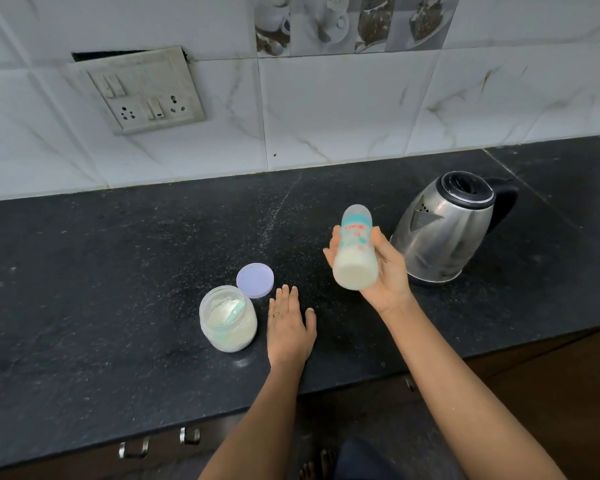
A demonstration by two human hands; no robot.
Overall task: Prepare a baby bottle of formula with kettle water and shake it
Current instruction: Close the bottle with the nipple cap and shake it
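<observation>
Right hand (385, 271): fingers and thumb wrapped round the baby bottle (355, 251), held clear above the table (118, 271), right of frame centre. Bottle tilted; the end nearer the camera is full of white liquid, the rounded end points toward the top of the frame. Printed markings on its side, too blurred to read.

Left hand (290, 323): released, palm down, fingers straight and resting flat on the table, lower centre. A ring on one finger.

Just left of that hand: open formula jar (227, 318), white powder inside with a pale green scoop (234, 313) lying in it. Its lid (255, 280) lies flat just beyond the jar.

Right of the bottle: steel kettle (444, 226), upright on the table, black lid closed.

Upper left: switch plate (142, 91) on the tiled wall.
</observation>
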